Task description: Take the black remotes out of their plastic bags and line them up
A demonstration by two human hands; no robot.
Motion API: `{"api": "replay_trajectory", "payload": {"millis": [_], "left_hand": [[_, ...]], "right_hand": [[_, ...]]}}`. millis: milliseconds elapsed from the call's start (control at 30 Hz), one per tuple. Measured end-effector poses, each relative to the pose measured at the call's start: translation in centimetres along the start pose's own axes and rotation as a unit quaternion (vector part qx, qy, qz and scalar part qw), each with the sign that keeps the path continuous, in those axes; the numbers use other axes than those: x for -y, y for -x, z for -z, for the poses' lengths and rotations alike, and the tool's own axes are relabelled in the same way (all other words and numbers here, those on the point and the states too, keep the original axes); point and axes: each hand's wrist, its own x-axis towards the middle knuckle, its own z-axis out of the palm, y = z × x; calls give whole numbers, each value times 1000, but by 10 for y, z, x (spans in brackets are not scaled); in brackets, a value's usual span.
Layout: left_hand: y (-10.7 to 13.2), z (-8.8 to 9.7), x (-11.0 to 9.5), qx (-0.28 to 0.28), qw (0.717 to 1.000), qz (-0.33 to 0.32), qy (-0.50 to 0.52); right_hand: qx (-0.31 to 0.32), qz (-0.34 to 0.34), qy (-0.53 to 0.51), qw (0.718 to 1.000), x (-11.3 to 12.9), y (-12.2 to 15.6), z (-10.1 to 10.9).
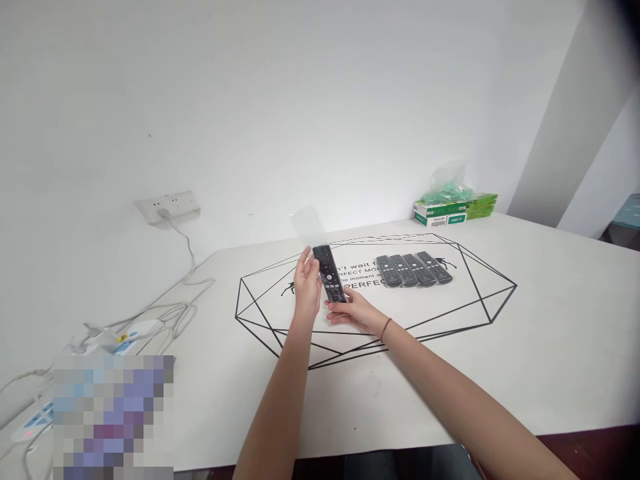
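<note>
A black remote control [329, 273] is held above the white table [525, 347], tilted with its buttons facing me. My left hand [306, 285] grips its upper left side, fingers curled round the edge. My right hand [353, 311], with a red band at the wrist, holds its lower end from beneath. A clear plastic sleeve [309, 225] sticks up past the remote's top end. To the right, several more black remotes [414, 269] lie side by side on the table.
Green and white boxes with a green plastic bag [453, 200] sit at the far edge by the wall. A wall socket [167, 205] and white cables with power strips [127, 333] lie at the left. A black line drawing with lettering covers the table's middle.
</note>
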Motion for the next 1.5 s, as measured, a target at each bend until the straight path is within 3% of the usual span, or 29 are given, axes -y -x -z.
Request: {"api": "replay_trajectory", "payload": {"millis": [167, 333, 400, 500, 600, 667, 767, 800, 867, 933, 1067, 1100, 1133, 1200, 1267, 1400, 1500], "left_hand": [[-8, 9, -11, 14, 1000, 1, 8], [0, 20, 8, 54, 995, 81, 7], [2, 24, 16, 43, 995, 92, 22], [-3, 32, 15, 9, 997, 53, 60], [-17, 55, 1, -65, 995, 6, 80], [-27, 82, -10, -166, 983, -42, 67], [-37, 124, -20, -326, 940, -90, -42], [-38, 135, -20, -341, 930, -67, -116], [-36, 148, -15, -289, 912, 14, -292], [-31, 150, -5, -231, 893, 69, -380], [-14, 131, 18, -216, 852, 73, -471], [-10, 124, 23, -215, 829, 56, -513], [-7, 118, 28, -194, 786, 31, -586], [-2, 108, 38, -121, 707, -5, -697], [0, 100, 48, -44, 658, 7, -752], [1, 95, 64, 10, 630, 82, -772], [1, 94, 68, 4, 626, 59, -778]], "right_hand": [[-13, 52, 137, 989, -5, -1, -1], [1, 95, 196, 976, -8, 1, -8], [14, 82, 206, 975, -7, 3, -11], [45, 68, 236, 968, -6, 7, -13], [67, 57, 272, 958, -7, 10, -14], [69, 46, 284, 955, -8, 10, -14], [48, 41, 274, 960, -11, 8, -12], [29, 40, 264, 963, -12, 6, -11], [-17, 29, 232, 972, -13, 3, -7], [-58, 13, 196, 979, -13, 0, -2], [-106, 8, 169, 980, -13, -3, 2], [-113, 7, 167, 979, -13, -4, 3], [-117, 5, 165, 979, -13, -4, 3], [-119, 2, 157, 980, -13, -5, 2], [-119, 2, 151, 981, -14, -6, 3], [-114, 2, 147, 983, -17, -7, 5], [-109, -2, 138, 984, -18, -8, 6]]}}
